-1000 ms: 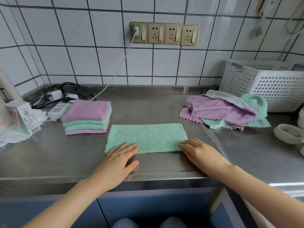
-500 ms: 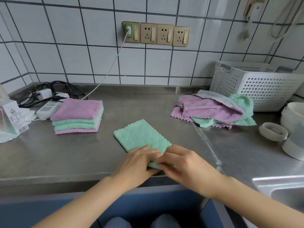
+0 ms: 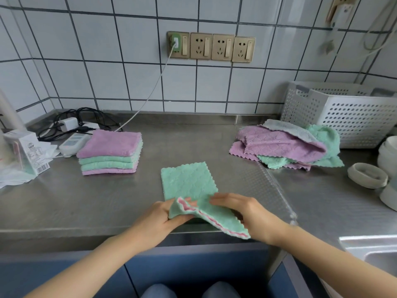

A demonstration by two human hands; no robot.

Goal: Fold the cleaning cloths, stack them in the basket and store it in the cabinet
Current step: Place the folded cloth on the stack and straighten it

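Note:
A green cloth (image 3: 188, 181) lies folded on the steel counter (image 3: 64, 201), its near edge lifted off the surface. My left hand (image 3: 162, 218) pinches the lifted left corner, where a pink edge shows. My right hand (image 3: 245, 211) holds the lifted part on the right. A stack of folded purple and green cloths (image 3: 109, 152) sits at the left. A loose pile of purple, green and grey cloths (image 3: 283, 145) lies at the right, in front of the white perforated basket (image 3: 348, 119).
A power strip (image 3: 74, 141), charger and black cables lie behind the folded stack. A small carton (image 3: 25, 153) and plastic wrap sit at far left. White round containers (image 3: 367, 175) stand at right, a sink corner (image 3: 373, 248) below them. Blue cabinet fronts (image 3: 193, 269) run under the counter.
The long green cloth was folded in half sideways into a square. Both hands have now lifted its near edge off the counter.

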